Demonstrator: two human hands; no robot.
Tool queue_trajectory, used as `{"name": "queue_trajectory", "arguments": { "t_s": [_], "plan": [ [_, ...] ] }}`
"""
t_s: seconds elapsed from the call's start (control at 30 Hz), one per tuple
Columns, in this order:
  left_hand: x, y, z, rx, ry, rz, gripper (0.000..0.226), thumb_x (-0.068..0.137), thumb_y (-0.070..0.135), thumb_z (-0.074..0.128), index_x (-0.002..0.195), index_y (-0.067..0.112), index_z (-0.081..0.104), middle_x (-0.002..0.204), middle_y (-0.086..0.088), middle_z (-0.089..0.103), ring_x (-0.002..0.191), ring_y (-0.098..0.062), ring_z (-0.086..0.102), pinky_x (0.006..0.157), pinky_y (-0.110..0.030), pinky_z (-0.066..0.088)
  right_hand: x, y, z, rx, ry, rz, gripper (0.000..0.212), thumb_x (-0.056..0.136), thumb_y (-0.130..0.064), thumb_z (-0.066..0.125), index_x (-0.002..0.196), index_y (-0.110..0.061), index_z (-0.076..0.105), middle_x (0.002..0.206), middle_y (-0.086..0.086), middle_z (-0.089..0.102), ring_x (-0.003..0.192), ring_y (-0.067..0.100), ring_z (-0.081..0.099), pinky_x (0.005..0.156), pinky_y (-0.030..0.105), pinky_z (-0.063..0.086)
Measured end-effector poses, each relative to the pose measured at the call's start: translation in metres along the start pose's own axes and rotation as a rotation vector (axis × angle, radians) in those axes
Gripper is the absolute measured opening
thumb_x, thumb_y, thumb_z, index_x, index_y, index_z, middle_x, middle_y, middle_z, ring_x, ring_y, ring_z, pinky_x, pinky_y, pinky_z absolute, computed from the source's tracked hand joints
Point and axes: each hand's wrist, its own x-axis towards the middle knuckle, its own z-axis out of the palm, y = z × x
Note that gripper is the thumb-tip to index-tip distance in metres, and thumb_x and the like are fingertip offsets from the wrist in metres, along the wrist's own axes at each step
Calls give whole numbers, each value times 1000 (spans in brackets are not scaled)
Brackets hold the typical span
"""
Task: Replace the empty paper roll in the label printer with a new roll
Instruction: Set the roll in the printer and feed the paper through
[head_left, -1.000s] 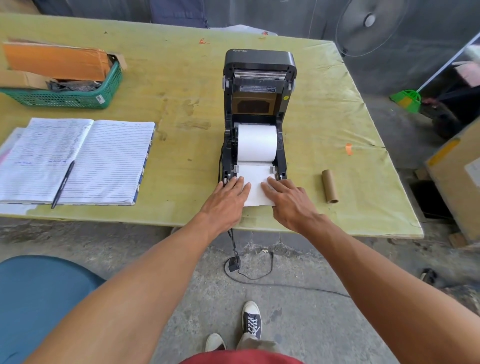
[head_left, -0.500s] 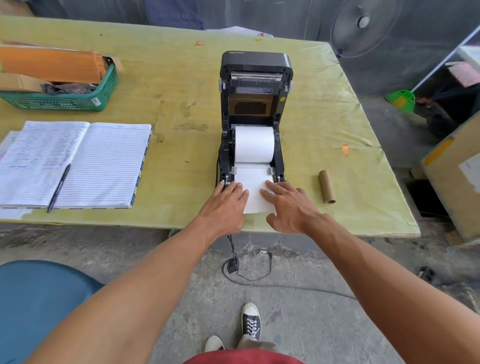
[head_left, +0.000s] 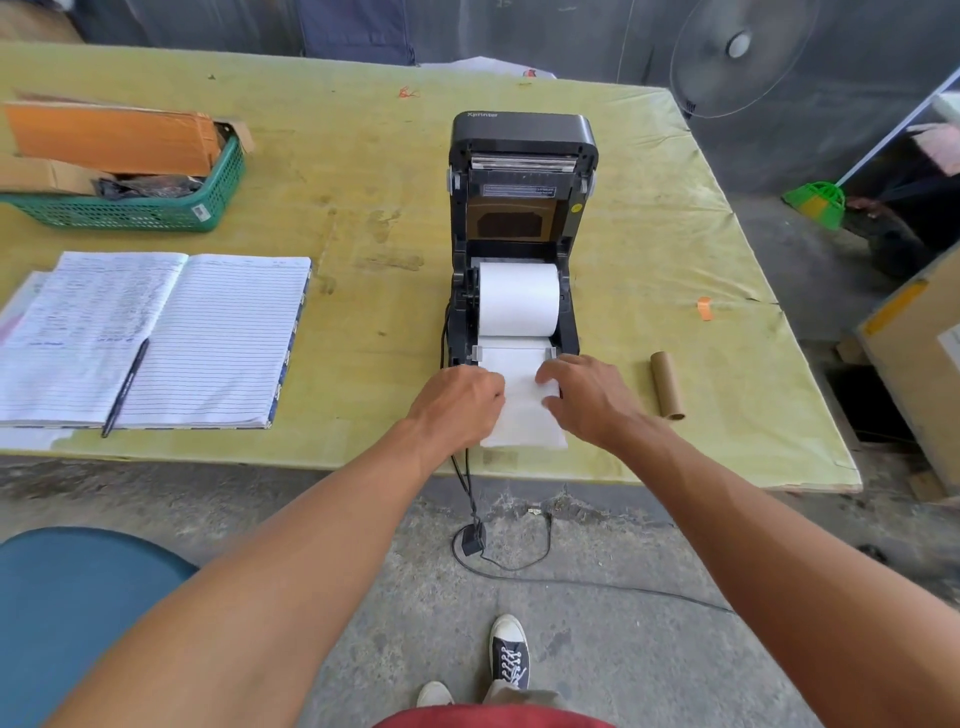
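On the yellow-green table (head_left: 363, 171), near its front edge, the black label printer (head_left: 522, 140) is standing with its lid tilted up and back, showing the inner bay. The new paper roll (head_left: 518, 299), white and full, is sitting across that bay between the side holders. Its loose paper tail (head_left: 522, 415) is running forward out of the printer's front and lying flat on the table, reaching almost to the table edge.

The left hand (head_left: 460, 402) is resting palm-down on the left margin of the tail, fingers curled at the paper's edge. The right hand (head_left: 584, 397) is lying on the right margin, fingers bent and pressing on the sheet. Whether either hand is pinching the paper or only pressing it flat cannot be told from this view.

The empty cardboard core (head_left: 667, 384) is lying on its side on the table, right of the printer and apart from it. An open lined notebook (head_left: 156, 332) with a pen (head_left: 124, 387) across it is sitting well to the left; a green basket (head_left: 156, 208) holding cardboard is standing behind it. Black cables (head_left: 470, 493) are hanging from the printer down to the concrete floor.
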Motion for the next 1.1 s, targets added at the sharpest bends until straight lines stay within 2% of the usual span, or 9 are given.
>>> {"name": "queue_trajectory", "arguments": {
  "t_s": [0.07, 0.1, 0.2, 0.27, 0.43, 0.63, 0.77, 0.97, 1.1],
  "plan": [
    [5, -3, 2, 36, -31, -10, 20, 95, -2, 53, 98, 8, 71, 94, -7, 69, 86, -26, 64, 76, -40, 55, 2, 0, 8, -44, 48, -13, 28, 89, -23, 69, 116, -19, 64, 125, 2, 66, 110, 29, 60, 87, 40, 48],
    [7, -5, 3, 60, -36, -7, 22, 92, -6, 56, 102, 8, 69, 97, -7, 68, 89, -26, 63, 75, -38, 53, 3, -1, 11, -66, 71, -19, 28, 88, -25, 70, 115, -19, 63, 123, 1, 66, 108, 28, 60, 87, 40, 46],
    [10, -7, 5, 150, -46, 18, 23, 87, -11, 57, 95, 9, 65, 88, -6, 64, 82, -26, 61, 62, -33, 40, 5, -1, 19, -117, 124, -45, 30, 86, -28, 73, 112, -19, 60, 117, 2, 66, 102, 28, 60, 86, 41, 44],
    [11, -7, 6, 175, -40, 44, 22, 85, -11, 58, 94, 9, 63, 85, -6, 62, 78, -25, 58, 62, -31, 33, 6, -1, 21, -130, 142, -50, 31, 85, -29, 75, 110, -18, 59, 113, 3, 67, 99, 28, 61, 85, 41, 44],
    [7, -4, 9, 205, 22, 47, 28, 81, -14, 58, 94, 11, 57, 82, -5, 54, 73, -21, 44, 63, -31, 32, 4, -6, 26, -163, 173, -26, 33, 81, -27, 77, 105, -16, 57, 108, 4, 66, 94, 30, 59, 79, 41, 41],
    [0, -12, 8, 168, 10, 114, 37, 79, -21, 53, 103, 7, 59, 94, -7, 59, 86, -23, 54, 58, -32, 39, -3, -11, 22, -143, 166, -12, 28, 86, -18, 73, 109, -13, 57, 113, 6, 64, 98, 31, 57, 79, 41, 46],
    [-7, -17, 4, 96, -35, 119, 41, 81, -22, 50, 111, 3, 63, 102, -11, 65, 92, -28, 62, 73, -41, 55, -11, -10, 20, -116, 142, -4, 28, 90, -9, 64, 118, -11, 59, 124, 7, 64, 108, 32, 56, 85, 42, 48],
    [-11, -17, -2, -11, -122, 42, 53, 84, -20, 48, 128, 7, 63, 124, -14, 67, 114, -35, 62, 92, -46, 54, -14, -12, 17, -31, 124, 83, 40, 88, 2, 55, 124, -12, 63, 129, 7, 65, 114, 32, 59, 85, 36, 47],
    [-2, -18, -10, -32, -182, 6, 53, 84, -14, 47, 126, 13, 66, 128, -14, 65, 117, -34, 60, 92, -42, 54, -5, -9, 11, 3, 96, 115, 40, 86, 0, 53, 120, -16, 67, 125, 7, 68, 108, 33, 62, 80, 35, 50]
  ]
}}
